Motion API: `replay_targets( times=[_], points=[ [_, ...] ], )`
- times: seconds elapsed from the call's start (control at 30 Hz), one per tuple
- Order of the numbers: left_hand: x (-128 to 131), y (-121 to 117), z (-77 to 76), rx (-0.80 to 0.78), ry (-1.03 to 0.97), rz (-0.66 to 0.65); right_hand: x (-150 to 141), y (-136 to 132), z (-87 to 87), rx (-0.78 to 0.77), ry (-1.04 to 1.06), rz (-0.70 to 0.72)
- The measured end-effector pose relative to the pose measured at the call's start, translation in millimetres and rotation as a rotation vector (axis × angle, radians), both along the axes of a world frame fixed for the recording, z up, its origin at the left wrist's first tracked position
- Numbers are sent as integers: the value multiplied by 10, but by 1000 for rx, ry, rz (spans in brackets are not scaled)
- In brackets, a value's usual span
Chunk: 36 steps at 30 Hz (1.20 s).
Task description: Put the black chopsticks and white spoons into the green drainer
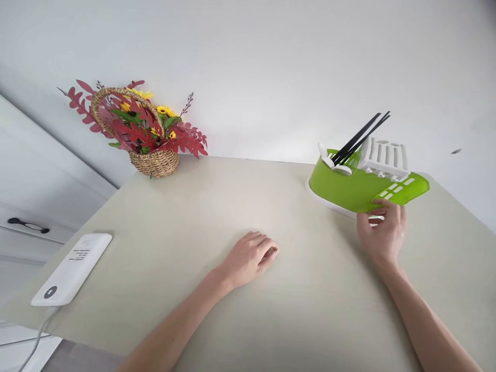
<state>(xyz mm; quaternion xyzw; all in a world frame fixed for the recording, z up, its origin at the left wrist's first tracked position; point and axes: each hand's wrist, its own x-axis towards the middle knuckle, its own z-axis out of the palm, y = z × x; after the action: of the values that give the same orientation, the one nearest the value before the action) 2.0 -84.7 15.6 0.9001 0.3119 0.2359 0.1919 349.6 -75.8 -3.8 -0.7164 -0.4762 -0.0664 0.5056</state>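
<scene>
A green utensil holder (337, 183) with a white base (318, 198) stands at the right of the table. Black chopsticks (362, 137) and white spoons (329, 162) stick out of its top. A white slotted rack with round holes (385, 156) sits tilted on its right part. At the holder's right end, my right hand (383, 230) has its thumb and fingers closed on the lower edge of the green body; some fingertips are hidden behind it. My left hand (250, 258) rests on the tabletop, fingers loosely curled in, with nothing seen in them.
A wicker basket (157, 164) of red leaves and yellow flowers stands at the back left against the wall. Near the left edge lies a white power strip (73, 268), its cord hanging over the side. White cabinetry with a black handle (29, 225) flanks the table (186, 217).
</scene>
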Motion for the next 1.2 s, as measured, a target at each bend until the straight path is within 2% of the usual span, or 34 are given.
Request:
replay_targets(
  times=[0.33, 0.7, 0.83, 1.03, 1.2],
  points=[
    [-2, 1, -10, 7, 10, 1, -339, -61, 0, 27, -110, 152],
    [13, -1, 8, -11, 10, 3, -827, -246, 97, 52, -187, 545],
    [11, 3, -4, -19, 17, -2, -958, -310, 105, 50, -169, 632],
    [10, -8, 3, -12, 23, 4, -992, -346, 35, 40, -184, 580],
    [6, -14, 19, 9, 40, -6, -932, -330, -2, -45, -42, 483]
  ],
)
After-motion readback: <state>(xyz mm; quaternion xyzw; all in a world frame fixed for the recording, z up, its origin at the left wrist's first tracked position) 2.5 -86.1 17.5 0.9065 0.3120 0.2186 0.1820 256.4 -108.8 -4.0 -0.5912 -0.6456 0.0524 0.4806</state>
